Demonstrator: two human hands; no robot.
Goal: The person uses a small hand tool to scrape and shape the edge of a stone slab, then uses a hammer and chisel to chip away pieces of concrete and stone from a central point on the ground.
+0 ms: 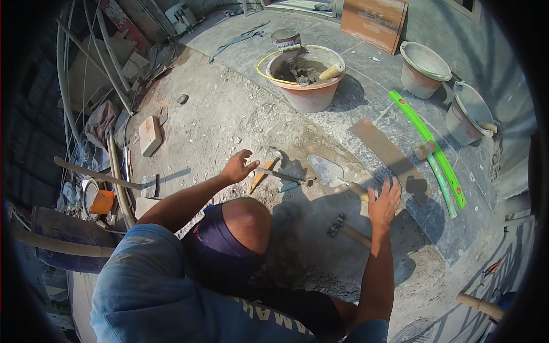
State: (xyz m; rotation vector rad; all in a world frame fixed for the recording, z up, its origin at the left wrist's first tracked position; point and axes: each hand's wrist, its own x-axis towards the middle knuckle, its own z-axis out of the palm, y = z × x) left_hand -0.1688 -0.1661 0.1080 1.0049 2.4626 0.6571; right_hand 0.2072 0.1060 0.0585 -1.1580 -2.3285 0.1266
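My left hand (239, 167) is raised with its fingers bent and apart. Close to its fingertips is one end of a dark metal bar (286, 175); I see no grip on it. A hammer with an orange handle (259, 179) lies beneath the bar. My right hand (385, 203) has its fingers spread, beside the wooden handle of a pointed trowel (327, 171); whether it touches the handle I cannot tell. Below the trowel lies a second hammer (355, 235) with a wooden handle, partly in shadow.
A bucket (311, 94) of wet mortar stands ahead, a tool handle in it. Two more buckets (420, 80) (464, 126) are at the right. A green level (422, 128), a rubber-like mallet (439, 171) and a flat board (389, 154) lie on tiles. A brick (150, 136) and a long-handled tool (103, 174) are left.
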